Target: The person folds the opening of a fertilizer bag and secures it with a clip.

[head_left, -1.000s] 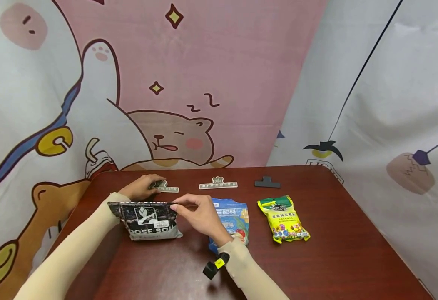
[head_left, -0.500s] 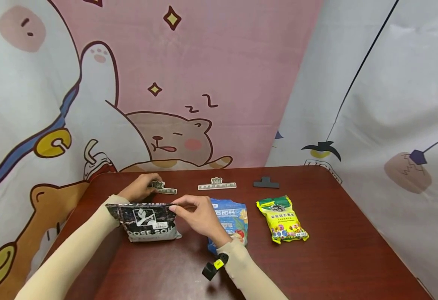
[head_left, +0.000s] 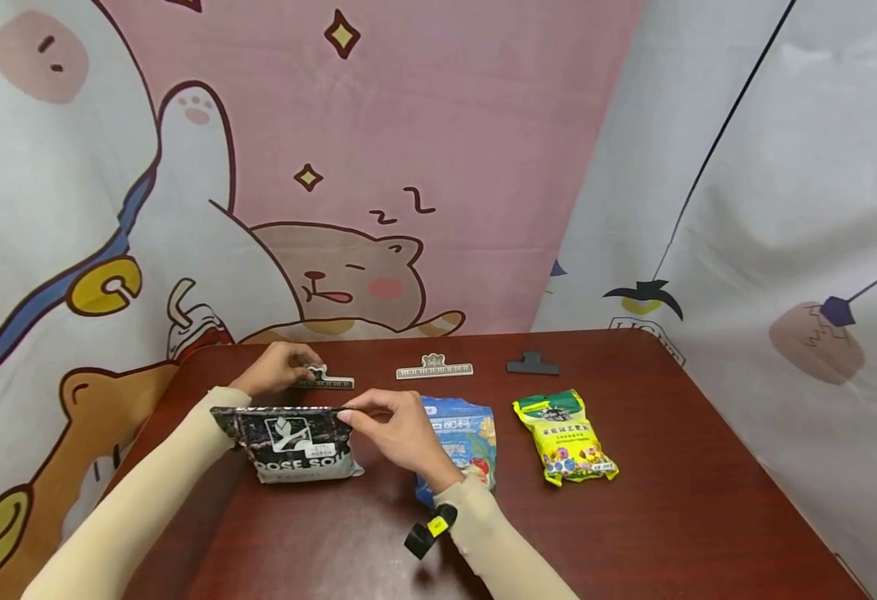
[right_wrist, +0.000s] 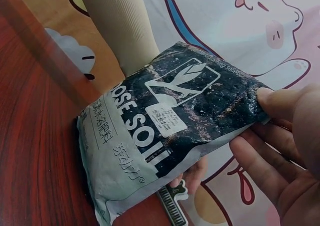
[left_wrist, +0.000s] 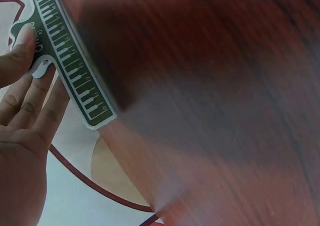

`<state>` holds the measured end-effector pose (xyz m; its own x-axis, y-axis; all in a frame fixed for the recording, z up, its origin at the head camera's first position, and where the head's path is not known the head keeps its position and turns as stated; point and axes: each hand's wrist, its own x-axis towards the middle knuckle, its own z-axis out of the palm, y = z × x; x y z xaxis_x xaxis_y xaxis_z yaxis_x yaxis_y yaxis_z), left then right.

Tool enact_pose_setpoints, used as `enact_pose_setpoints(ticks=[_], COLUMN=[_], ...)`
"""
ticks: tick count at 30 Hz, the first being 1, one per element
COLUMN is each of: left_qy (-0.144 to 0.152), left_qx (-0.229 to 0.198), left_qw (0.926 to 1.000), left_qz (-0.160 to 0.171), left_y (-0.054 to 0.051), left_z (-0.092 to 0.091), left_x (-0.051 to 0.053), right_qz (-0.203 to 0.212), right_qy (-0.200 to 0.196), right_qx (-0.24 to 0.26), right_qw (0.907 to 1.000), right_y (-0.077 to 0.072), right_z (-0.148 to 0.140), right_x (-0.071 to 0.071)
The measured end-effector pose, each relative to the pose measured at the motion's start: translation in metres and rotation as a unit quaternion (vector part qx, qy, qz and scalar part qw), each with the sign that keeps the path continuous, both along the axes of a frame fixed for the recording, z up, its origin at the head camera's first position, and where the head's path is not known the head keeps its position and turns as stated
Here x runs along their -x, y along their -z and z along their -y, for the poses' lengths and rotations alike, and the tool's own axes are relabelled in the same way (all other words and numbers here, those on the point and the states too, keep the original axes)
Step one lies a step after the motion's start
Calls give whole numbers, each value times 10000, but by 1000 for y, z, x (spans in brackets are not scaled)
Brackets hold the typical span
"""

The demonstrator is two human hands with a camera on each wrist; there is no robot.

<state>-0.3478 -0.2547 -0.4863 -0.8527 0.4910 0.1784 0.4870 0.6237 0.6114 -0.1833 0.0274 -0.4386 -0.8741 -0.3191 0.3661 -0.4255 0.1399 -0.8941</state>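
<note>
My left hand [head_left: 275,371] pinches the handle of a piano-key-patterned clip [head_left: 335,383] near the table's back left. The left wrist view shows the thumb on the handle's printed face and fingers behind it, with the green-and-white clip [left_wrist: 75,70] tilted at the table. In front of that arm, a black and grey soil bag [head_left: 296,446] stands upright on the table. My right hand [head_left: 404,429] holds the bag's top right corner between thumb and fingers. In the right wrist view, the bag [right_wrist: 155,116] hides part of the left hand and clip.
A second piano-patterned clip [head_left: 434,367] and a dark grey clip [head_left: 533,364] lie along the back of the table [head_left: 679,500]. A blue bag [head_left: 468,433] lies partly behind the right hand. Farther right lies a yellow and green bag [head_left: 568,442].
The left hand has shifted slightly and its fingers now cover less of the clip's handle, while the clip has tipped. The right hand keeps its grip on the soil bag.
</note>
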Motion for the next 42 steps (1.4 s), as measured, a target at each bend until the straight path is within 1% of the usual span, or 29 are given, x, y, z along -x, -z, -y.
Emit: enact_pose_setpoints(ticks=[3, 10, 14, 16, 20, 22, 27, 30, 32, 35, 39, 42], left_qy=[-135, -241, -355, -414, -523, -599, -781, -801, -870, -973, -1123, -1245], left_qx=[82, 264, 244, 162, -26, -82, -151, -265, -342, -394, -405, -465], left_qw=[9999, 9992, 9989, 9990, 9986, 9981, 9968, 9964, 9956, 9945, 9927, 9909], left_qz=[-26, -169, -194, -97, 103, 150, 101, 122, 116, 59, -149, -236], left_y=[-5, -17, -23, -27, -37, -42, -55, -65, -72, -80, -89, -96], left_z=[2, 11, 19, 22, 29, 33, 37, 36, 35, 34, 32, 31], left_x=[-1, -3, -4, -6, -11, -13, -18, -24, -28, -35, -40, -44], right_qz=[7, -75, -47, -20, -18, -50, -150, -146, -119, -114, -149, -159], right_qy=[-23, -19, -46, -60, -56, -44, -3, 5, 4, -11, 26, 62], right_qx=[18, -11, 15, 29, 26, 7, -46, -45, -47, -34, -44, -72], right_qw=[10000, 10000, 10000, 10000, 10000, 10000, 9999, 9999, 9999, 9999, 9999, 9998], right_y=[0, 0, 0, 0, 0, 1, 3, 2, 1, 1, 1, 1], right_z=[0, 0, 0, 0, 0, 0, 0, -1, -1, -1, 0, 0], right_x=[0, 1, 1, 1, 1, 1, 2, 1, 1, 1, 2, 3])
